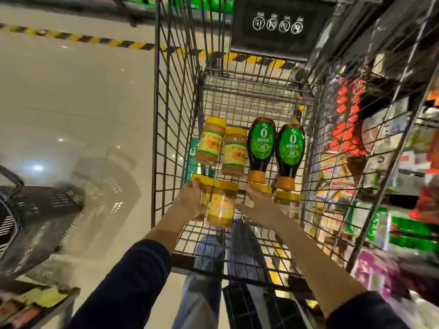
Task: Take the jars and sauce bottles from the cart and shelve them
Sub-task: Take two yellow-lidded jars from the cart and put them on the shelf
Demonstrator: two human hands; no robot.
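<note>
Inside the wire cart [166, 129] lie two yellow-lidded jars of tan paste [210, 141] [234, 150] and two dark sauce bottles with green labels [261, 148] [290, 155], caps toward me. Nearer me are more yellow-lidded jars. My left hand [193, 198] is wrapped around one jar at the cart's left, with another yellow jar [222, 205] just to its right. My right hand [259, 205] covers a clear jar with a yellow lid; a similar jar [288, 203] lies beside it at the right.
A dark plastic basket [35, 217] stands on the pale tiled floor at the left. Store shelves packed with goods [380, 162] run along the cart's right side. A yellow-black floor stripe [78, 39] crosses ahead. A low shelf edge [38, 302] is at the bottom left.
</note>
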